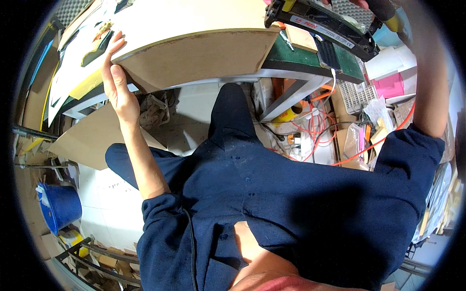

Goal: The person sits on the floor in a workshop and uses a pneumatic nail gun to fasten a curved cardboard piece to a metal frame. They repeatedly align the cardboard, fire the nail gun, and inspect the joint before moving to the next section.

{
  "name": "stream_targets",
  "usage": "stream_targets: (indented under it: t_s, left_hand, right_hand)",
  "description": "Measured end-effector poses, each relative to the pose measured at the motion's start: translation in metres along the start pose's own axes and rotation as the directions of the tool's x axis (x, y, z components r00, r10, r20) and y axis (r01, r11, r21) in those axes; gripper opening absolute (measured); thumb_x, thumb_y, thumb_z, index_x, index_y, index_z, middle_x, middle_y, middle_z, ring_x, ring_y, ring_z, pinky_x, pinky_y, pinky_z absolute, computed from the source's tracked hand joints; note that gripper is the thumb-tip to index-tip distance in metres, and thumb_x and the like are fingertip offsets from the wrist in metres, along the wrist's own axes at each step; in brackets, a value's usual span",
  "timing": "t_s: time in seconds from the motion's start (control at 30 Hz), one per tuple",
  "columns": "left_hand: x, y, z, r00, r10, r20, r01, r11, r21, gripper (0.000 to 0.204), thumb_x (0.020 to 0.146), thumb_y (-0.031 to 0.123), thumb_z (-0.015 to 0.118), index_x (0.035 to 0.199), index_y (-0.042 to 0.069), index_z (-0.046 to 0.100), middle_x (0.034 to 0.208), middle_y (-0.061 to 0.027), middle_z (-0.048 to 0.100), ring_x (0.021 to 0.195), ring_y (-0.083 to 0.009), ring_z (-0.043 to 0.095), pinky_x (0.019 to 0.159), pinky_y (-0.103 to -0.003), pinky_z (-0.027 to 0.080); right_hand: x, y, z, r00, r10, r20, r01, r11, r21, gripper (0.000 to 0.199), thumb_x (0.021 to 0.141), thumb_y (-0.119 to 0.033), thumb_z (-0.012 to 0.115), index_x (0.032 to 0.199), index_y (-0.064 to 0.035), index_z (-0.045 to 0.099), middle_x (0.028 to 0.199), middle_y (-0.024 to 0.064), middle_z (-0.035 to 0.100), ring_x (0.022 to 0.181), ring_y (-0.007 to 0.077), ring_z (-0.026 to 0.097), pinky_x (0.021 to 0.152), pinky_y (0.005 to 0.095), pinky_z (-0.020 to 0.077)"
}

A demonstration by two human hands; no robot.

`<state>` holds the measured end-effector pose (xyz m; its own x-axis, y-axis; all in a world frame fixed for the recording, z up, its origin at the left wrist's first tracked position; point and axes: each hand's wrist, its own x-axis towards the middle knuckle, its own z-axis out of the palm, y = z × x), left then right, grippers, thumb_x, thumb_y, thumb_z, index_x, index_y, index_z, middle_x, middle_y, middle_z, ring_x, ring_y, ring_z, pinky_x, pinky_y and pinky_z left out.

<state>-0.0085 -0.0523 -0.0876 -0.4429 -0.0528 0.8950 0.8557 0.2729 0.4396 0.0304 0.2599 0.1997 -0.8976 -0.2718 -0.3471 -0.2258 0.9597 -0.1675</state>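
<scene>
My left hand (pixel 120 89) rests against the left end of a brown fibreboard panel (pixel 194 56). Its fingers are stretched out and the thumb stands apart, near the panel's corner. This panel hangs down along the near edge of a pale, wide board (pixel 194 19) lying on the workbench. At the upper right, my right hand (pixel 360 4) is closed on a black nail gun (pixel 325 30), mostly hidden by the tool and the picture's rim. The gun's front end is over the panel's right end; I cannot tell whether it touches.
A green bench top (pixel 291 60) carries a pen (pixel 286 40) and a dark phone-like device (pixel 329 54) with a white cable. Below right lie red hose (pixel 359 154), cords and a keyboard (pixel 357 94). A loose board (pixel 97 138) leans by my left leg; a blue bucket (pixel 60 206) stands left.
</scene>
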Motion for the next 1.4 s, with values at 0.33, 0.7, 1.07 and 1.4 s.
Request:
stream_targets:
  t_s: [0.33,0.7,1.07,1.4]
  left_hand:
    - [0.004,0.007,-0.016,0.970,-0.216,0.113,0.226,0.970,-0.088,0.055,0.097,0.039,0.033,0.140,0.006,0.044,0.146,-0.0183,0.041,0.137,-0.0306,0.036,0.113,-0.048,0.027]
    - [-0.006,0.044,0.015,0.751,0.017,0.660,-0.598,0.442,0.669,0.112,0.058,0.042,0.088,0.150,0.036,0.023,0.159,-0.0126,0.006,0.147,-0.0320,0.003,0.117,-0.059,-0.003]
    - [0.048,0.048,0.007,0.761,0.137,0.635,-0.577,0.591,0.564,0.107,0.045,0.018,0.088,0.141,0.031,0.044,0.147,-0.0137,0.029,0.138,-0.0313,0.025,0.111,-0.046,0.018]
    - [0.140,0.062,-0.038,0.942,-0.332,0.049,0.334,0.940,-0.072,0.067,0.083,0.041,0.066,0.138,0.008,0.046,0.130,-0.0118,0.053,0.122,-0.0258,0.052,0.103,-0.039,0.043]
  right_hand:
    - [-0.022,0.041,-0.007,0.981,0.010,-0.192,0.002,0.998,0.064,0.055,0.075,-0.035,0.078,0.115,-0.0017,0.060,0.087,0.0080,0.064,0.057,0.0090,0.053,0.049,0.0213,0.0488]
    - [-0.062,0.243,0.127,0.656,0.143,-0.741,-0.321,0.941,-0.103,0.049,0.082,-0.046,0.071,0.095,0.0004,0.065,0.079,0.0175,0.068,0.075,0.0304,0.068,0.070,0.0396,0.0531]
    - [-0.026,0.290,0.220,0.649,0.070,-0.757,-0.298,0.939,-0.169,0.065,0.069,0.005,0.066,0.128,-0.0183,0.050,0.099,0.0110,0.056,0.096,0.0336,0.060,0.082,0.0422,0.0493]
    - [-0.028,0.312,0.215,0.800,0.042,-0.598,0.023,0.995,0.102,0.068,0.069,-0.002,0.062,0.135,-0.0096,0.046,0.127,0.0160,0.052,0.119,0.0338,0.050,0.104,0.0405,0.0387]
